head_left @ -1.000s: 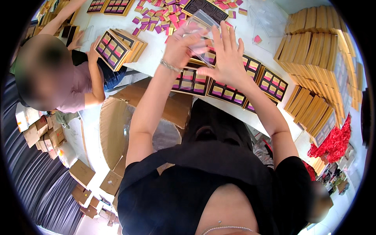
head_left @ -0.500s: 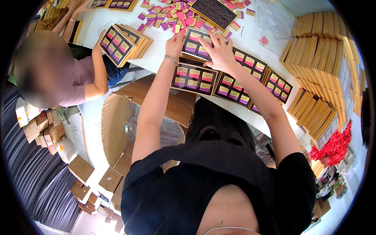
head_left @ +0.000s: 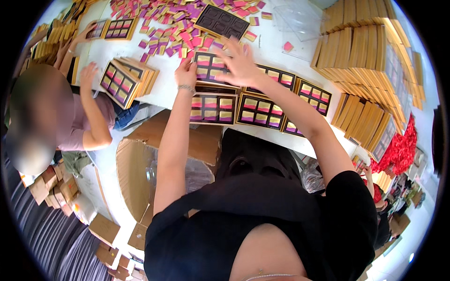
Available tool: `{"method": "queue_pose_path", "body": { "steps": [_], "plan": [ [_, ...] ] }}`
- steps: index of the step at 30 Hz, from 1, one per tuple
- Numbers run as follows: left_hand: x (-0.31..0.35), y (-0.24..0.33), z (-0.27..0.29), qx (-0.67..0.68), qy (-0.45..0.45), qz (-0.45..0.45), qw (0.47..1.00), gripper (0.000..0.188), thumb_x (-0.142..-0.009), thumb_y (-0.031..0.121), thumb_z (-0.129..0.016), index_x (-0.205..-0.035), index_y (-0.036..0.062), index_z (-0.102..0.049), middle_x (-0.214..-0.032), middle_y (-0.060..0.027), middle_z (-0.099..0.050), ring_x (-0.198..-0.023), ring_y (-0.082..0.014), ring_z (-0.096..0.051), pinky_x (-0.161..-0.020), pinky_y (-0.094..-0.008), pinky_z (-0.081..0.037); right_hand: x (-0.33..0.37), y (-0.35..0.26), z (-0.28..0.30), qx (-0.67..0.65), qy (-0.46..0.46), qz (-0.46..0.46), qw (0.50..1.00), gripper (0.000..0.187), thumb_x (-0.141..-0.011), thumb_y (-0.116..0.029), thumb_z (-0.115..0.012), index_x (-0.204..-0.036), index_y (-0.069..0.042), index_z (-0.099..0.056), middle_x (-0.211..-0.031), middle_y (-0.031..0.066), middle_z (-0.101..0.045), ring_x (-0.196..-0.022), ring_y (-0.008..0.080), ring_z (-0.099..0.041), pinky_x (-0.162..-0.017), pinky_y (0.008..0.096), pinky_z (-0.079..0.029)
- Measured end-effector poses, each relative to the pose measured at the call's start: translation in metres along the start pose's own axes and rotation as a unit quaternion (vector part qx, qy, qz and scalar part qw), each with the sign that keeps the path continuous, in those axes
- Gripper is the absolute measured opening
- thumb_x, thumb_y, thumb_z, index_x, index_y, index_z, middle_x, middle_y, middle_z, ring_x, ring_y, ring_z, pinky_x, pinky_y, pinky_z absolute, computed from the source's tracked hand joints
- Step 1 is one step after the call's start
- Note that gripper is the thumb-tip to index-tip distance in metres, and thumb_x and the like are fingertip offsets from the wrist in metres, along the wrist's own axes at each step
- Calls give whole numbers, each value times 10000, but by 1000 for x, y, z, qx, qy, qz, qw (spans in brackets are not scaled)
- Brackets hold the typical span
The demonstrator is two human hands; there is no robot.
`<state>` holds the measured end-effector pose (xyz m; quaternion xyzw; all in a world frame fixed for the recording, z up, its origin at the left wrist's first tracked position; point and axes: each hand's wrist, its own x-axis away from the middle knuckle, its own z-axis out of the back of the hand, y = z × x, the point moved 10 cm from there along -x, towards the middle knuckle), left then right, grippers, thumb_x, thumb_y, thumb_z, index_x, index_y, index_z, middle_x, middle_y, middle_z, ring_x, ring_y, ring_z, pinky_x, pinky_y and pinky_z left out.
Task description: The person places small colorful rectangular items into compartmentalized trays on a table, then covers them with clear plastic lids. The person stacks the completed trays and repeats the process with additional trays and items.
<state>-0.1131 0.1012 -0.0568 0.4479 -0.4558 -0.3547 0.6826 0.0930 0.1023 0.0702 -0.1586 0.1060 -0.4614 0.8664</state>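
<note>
A gold-edged box point(head_left: 204, 70) with a dark six-compartment tray lies before me, holding small wrapped squares in pink, gold and purple. My left hand point(head_left: 186, 72) grips its left edge, fingers and thumb close together. Over its right part, my right hand point(head_left: 240, 64) is spread open and blurred, with nothing visible in it; whether it touches the squares I cannot tell. Nearer to me sit filled boxes of the same kind, one below the gripped box point(head_left: 213, 108) and another to its right point(head_left: 260, 111). An empty dark tray point(head_left: 222, 21) lies just beyond my hands.
Loose wrapped squares point(head_left: 164, 28) cover the far table point(head_left: 276, 49). Stacked gold boxes point(head_left: 363, 42) rise at right, beside clear plastic sheets point(head_left: 297, 23). A co-worker point(head_left: 86, 114) sits at left by tilted boxes point(head_left: 119, 84). An open carton point(head_left: 133, 175) stands below the table edge.
The view has turned, shifting the table leftward. My right hand's fingers have lifted and swung over the box; my left stays at its edge. The co-worker's hand has come off the tilted boxes.
</note>
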Motion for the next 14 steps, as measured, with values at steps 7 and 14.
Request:
{"method": "queue_pose_path", "body": {
  "steps": [7,14],
  "plan": [
    [-14,29,-19,-73,28,-12,997,267,-878,130,-668,-1096,-22,-685,-969,-106,-729,-881,-156,-677,-810,-291,-519,5,247,160,476,283,-258,791,868,-755,-471,-730,-1430,-54,-377,-1347,190,-496,-1271,377,-445,-1068,517,-337],
    [-12,51,4,-130,97,-91,983,388,-895,207,-648,-1217,-8,-625,-1055,-133,-717,-957,-227,-686,-865,-339,-517,6,191,185,168,29,-384,907,1139,-733,-691,-661,-1551,-85,-151,-1610,172,-148,-1474,371,-158,-1170,525,-188]
  ]
}}
